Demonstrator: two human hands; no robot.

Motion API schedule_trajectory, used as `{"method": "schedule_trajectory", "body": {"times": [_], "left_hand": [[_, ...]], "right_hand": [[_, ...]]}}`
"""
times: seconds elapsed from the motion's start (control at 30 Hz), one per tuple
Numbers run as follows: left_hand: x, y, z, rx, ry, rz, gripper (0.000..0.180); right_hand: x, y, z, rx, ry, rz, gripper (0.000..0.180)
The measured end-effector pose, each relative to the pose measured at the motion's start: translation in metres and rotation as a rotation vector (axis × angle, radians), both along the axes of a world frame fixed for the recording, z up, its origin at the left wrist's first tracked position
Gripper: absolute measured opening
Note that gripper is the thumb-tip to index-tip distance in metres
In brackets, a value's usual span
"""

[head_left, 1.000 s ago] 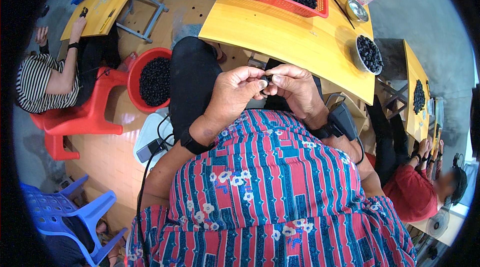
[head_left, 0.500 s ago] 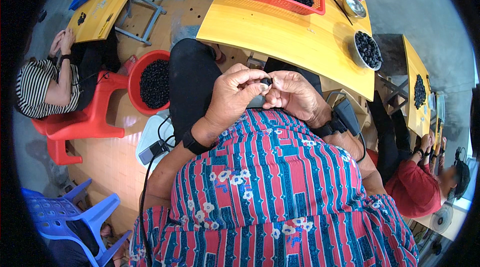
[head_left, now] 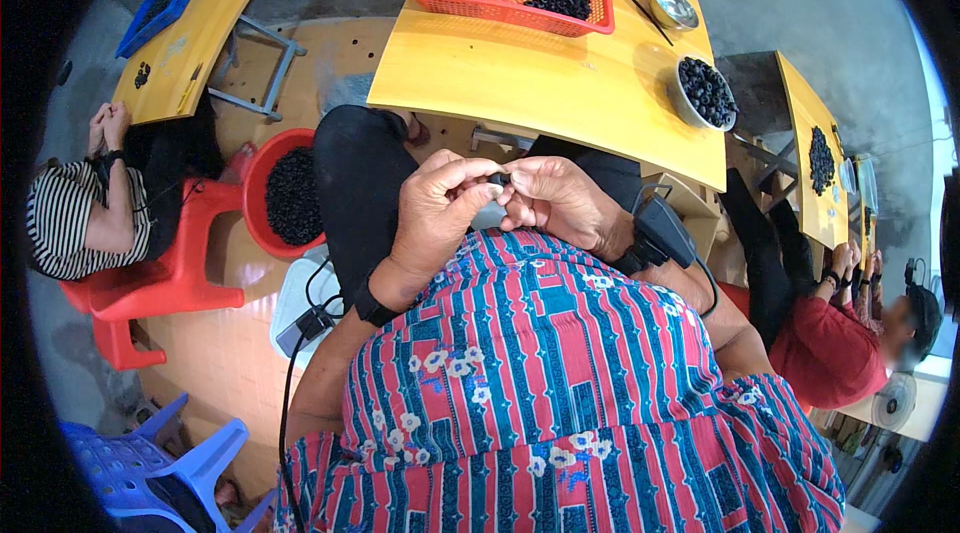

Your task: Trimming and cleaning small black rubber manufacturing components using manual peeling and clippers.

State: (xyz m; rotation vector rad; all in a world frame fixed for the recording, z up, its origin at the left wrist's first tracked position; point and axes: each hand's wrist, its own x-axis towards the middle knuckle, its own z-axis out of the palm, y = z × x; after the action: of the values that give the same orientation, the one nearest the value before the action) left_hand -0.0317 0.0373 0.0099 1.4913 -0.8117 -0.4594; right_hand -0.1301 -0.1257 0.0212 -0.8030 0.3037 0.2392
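Note:
My left hand (head_left: 437, 213) and my right hand (head_left: 556, 201) meet close to my chest, just below the near edge of the yellow table (head_left: 520, 83). Between the fingertips of both hands sits a small black ring-shaped part (head_left: 497, 178). Both hands pinch it. A black band is on my left wrist and a black device is strapped to my right wrist (head_left: 655, 233).
A red basket (head_left: 505, 8) on the table holds two heaps of black rings. A metal bowl of rings (head_left: 706, 93) stands at the right edge. A red tub of rings (head_left: 290, 195) sits on the floor left. Seated people work left (head_left: 80, 223) and right (head_left: 830, 343).
My hands stay together on the small black part, with only slight finger shifts. The person at left has lowered their hands.

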Motion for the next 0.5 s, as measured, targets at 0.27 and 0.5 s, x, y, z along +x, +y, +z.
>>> {"method": "schedule_trajectory", "body": {"times": [0.27,0.5], "left_hand": [[0.0002,-0.0002,0.0005,-0.028,0.098,-0.01,0.017],[0.001,0.0001,0.0051,-0.005,0.038,-0.008,0.017]], "right_hand": [[0.0018,0.0012,0.0033,0.001,-0.003,0.019,0.024],[0.0019,-0.0016,0.0007,-0.013,-0.013,0.04,0.026]]}}
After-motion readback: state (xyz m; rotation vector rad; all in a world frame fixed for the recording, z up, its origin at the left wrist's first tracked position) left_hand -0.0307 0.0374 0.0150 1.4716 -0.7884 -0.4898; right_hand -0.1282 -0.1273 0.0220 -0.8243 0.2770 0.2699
